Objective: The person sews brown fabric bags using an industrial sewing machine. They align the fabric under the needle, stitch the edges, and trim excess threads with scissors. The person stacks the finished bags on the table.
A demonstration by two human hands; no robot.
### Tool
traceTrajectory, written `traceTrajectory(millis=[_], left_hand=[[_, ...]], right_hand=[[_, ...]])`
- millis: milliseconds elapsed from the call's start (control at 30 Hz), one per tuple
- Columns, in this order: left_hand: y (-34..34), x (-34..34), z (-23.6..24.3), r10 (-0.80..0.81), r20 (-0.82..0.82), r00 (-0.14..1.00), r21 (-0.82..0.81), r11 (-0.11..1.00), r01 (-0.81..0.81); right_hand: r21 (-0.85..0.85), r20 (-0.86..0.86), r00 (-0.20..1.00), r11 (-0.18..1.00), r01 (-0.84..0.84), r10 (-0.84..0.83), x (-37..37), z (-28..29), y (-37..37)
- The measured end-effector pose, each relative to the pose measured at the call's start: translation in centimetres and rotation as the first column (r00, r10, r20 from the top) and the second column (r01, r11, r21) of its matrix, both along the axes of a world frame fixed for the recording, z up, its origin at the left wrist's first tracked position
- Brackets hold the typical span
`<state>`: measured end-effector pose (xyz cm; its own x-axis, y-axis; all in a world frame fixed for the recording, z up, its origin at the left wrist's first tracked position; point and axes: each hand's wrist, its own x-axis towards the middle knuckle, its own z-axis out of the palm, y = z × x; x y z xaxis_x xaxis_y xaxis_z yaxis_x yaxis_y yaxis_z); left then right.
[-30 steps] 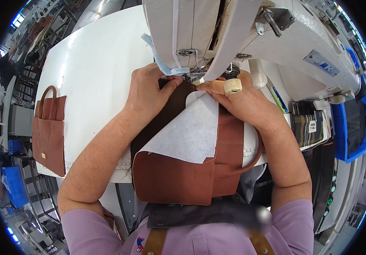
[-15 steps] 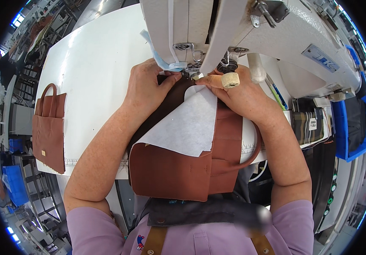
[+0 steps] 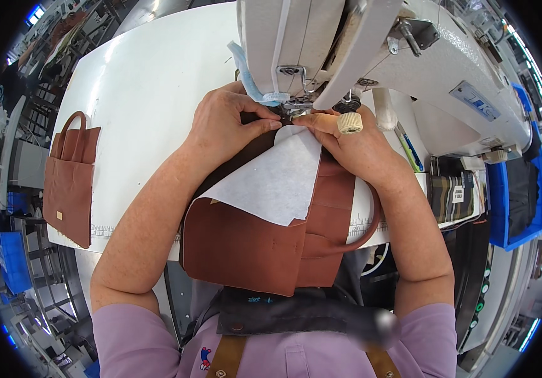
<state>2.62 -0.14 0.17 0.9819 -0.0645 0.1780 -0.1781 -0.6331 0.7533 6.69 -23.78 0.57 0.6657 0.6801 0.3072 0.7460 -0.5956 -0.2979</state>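
Note:
A reddish-brown leather bag piece (image 3: pixel 245 249) with a looped handle lies under the sewing machine (image 3: pixel 308 44), its near end hanging over the table edge. A white lining sheet (image 3: pixel 264 179) is folded back across it, and dark brown material shows beneath. My left hand (image 3: pixel 230 123) pinches the dark material's edge just left of the needle area, thumb and forefinger closed. On the other side my right hand (image 3: pixel 353 142) presses its forefinger beside the presser foot at the lining's top; its other fingers are partly hidden by the machine's cream knob (image 3: pixel 349 123).
At the left of the white table (image 3: pixel 138 94) lies another brown bag piece (image 3: pixel 69 183) with handles. To the right are pens (image 3: pixel 409 148), a stack of striped cloth (image 3: pixel 453 192) and a blue bin (image 3: pixel 516 201) with dark material. A light blue strip (image 3: pixel 245 75) hangs from the machine head.
The view has shifted slightly, moving the machine rightward in the picture. My left fingers have shifted a little at the material's edge; both hands stay by the needle area.

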Motion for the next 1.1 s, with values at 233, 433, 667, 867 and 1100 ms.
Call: traceTrajectory(millis=[233,433,667,867,1100], left_hand=[[0.0,0.1,0.1,-0.006,0.003,1.000,0.009,1.000,0.006],[0.1,0.0,0.1,0.003,0.013,1.000,0.013,1.000,-0.003],[0.3,0.3,-0.2,-0.036,0.053,0.998,0.012,0.999,0.035],[2.0,0.9,0.2,-0.116,0.019,0.993,-0.026,0.993,0.116],[-0.2,-3.7,7.8,-0.207,-0.054,0.977,0.557,0.806,0.201]], right_hand=[[-0.033,-0.040,0.999,0.999,0.017,-0.019,-0.3,0.3,0.0],[-0.009,-0.042,0.999,1.000,0.023,-0.024,-0.5,0.5,0.2],[0.129,-0.039,0.997,0.990,-0.056,0.062,0.3,-0.4,0.1],[0.109,-0.005,0.995,0.990,-0.094,0.095,-0.5,-0.3,1.1],[0.158,-0.020,0.996,0.984,-0.080,0.084,-1.9,0.5,0.9]])
